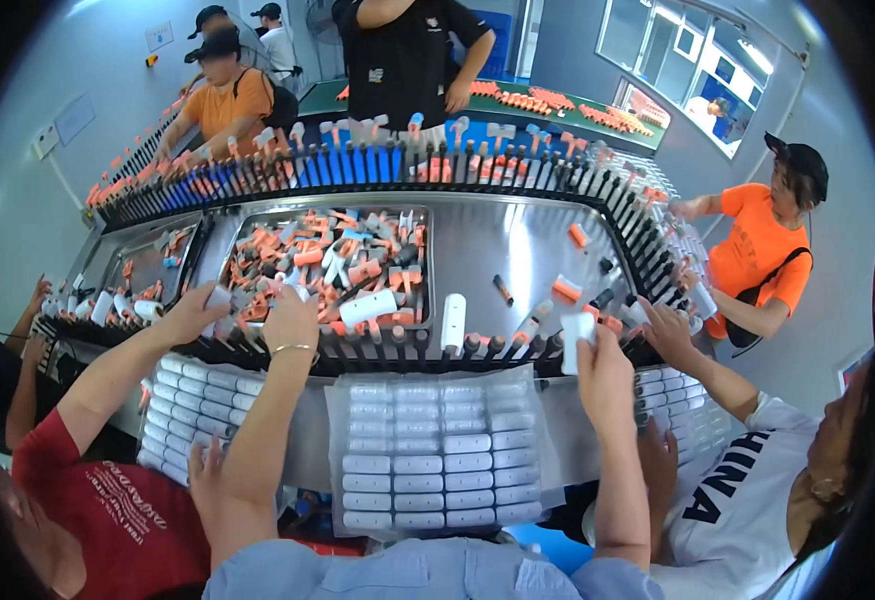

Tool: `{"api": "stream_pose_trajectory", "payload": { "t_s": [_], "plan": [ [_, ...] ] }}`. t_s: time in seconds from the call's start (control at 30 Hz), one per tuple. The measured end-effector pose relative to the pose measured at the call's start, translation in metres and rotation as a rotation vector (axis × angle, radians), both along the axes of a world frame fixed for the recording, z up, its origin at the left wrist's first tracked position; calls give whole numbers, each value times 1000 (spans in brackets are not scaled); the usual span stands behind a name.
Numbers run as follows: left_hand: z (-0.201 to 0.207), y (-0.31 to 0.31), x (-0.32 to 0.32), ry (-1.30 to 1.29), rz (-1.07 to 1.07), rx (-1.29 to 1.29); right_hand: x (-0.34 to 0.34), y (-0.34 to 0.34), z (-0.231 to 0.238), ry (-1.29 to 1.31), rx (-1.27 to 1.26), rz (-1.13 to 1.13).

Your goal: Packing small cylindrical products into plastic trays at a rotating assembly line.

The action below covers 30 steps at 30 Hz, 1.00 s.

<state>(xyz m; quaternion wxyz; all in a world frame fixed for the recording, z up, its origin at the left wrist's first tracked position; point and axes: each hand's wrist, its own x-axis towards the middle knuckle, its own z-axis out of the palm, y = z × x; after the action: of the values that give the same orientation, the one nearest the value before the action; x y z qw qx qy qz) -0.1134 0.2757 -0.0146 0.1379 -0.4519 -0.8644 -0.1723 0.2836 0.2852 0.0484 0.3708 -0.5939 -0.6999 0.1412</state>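
My right hand (605, 358) is closed on a white casing (577, 340), a smooth rounded oblong, held above the near edge of the metal bench. My left hand (289, 318), with a bracelet at the wrist, reaches over the near edge of a metal tray (431, 262). Its fingers are closed around a small white piece (302, 293), mostly hidden. Orange and grey parts (302, 240) lie heaped in that tray. Between my hands, a white casing (368, 306) lies across the tray's near side, and another white casing (453, 322) stands at the bench edge.
A plastic-covered tray of white casings (442, 463) lies directly before me. A row of dark upright posts (397, 345) lines the bench's near edge; more posts (357, 165) run along the far side. Co-workers' hands (197, 315) (669, 332) work close on both sides.
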Motion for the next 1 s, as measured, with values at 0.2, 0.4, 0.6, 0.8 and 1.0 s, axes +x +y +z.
{"api": "stream_pose_trajectory", "payload": {
  "t_s": [0.2,0.4,0.6,0.8,1.0],
  "plan": [
    [11,-31,29,180,-203,642,-92,54,-43,-583,-84,63],
    [-53,-94,156,-515,-953,227,-146,51,-54,-467,29,170],
    [-102,-79,211,-274,-1008,-223,-111,-15,-43,-34,183,563],
    [-80,-68,199,-189,-1165,-367,11,-27,-120,-465,-66,574],
    [9,-39,113,-362,-958,361,8,-17,-138,-515,-120,573]
  ]
}}
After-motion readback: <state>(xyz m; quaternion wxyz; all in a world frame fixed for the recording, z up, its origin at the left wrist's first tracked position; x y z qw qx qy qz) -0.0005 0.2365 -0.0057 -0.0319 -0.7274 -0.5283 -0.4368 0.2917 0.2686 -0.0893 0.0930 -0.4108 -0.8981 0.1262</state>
